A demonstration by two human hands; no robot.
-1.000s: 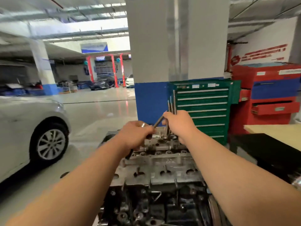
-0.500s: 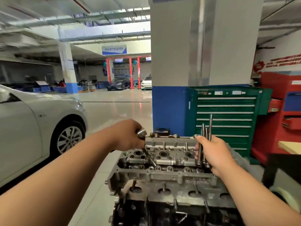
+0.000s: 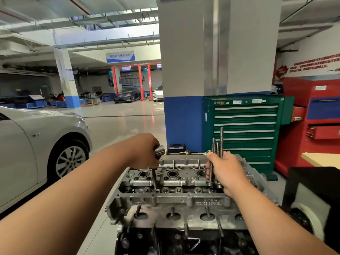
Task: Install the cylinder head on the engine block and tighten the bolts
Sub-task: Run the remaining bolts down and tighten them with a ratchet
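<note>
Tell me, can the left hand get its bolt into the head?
Probably yes: the left hand holds the bolt tip-down at the head, nothing between; the right hand, gripping spare bolts, is aside.

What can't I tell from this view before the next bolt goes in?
Head view: where the tip of the bolt in the left hand sits; the cylinder head hides it.
Head view: how many spare bolts; the right hand covers them.
Head view: the engine block; dark, cut off by the bottom edge.
</note>
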